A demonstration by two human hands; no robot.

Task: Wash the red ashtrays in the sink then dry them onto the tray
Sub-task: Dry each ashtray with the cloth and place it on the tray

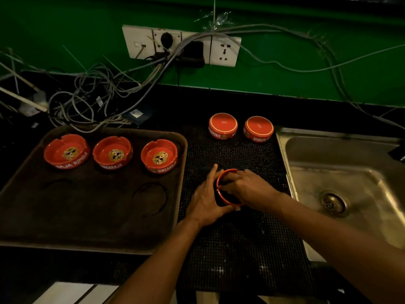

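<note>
You are in the drying step, judging by the layout: three round red ceramic ashtrays with gold emblems sit upright in a row along the far side of the brown rectangular tray (26, 187), the left one (66, 151), the middle one (112, 152) and the right one (159, 155). Two more red ashtrays stand upside down on the far part of the black studded rubber mat (241, 249), one (222, 125) just beside the other (258, 129), between the tray and the steel sink (350, 172) on the right.

The ashtray in hand (220, 189) is over the middle of the mat, near you, tilted on edge so that only a red arc of its rim shows. Your left hand (206, 200) cups it from the left, fingers loosely stretched along its far side and thumb curled under the near edge. Your right hand (249, 189) lies over the top, fingers bent down into or across the bowl; whether they press a dark cloth there is too dim to tell.

The next move, as I judge it, calls for carrying this ashtray left to the bare near part of the tray and setting it upright. Grip it firmly, since a wet glaze may slip.
</note>
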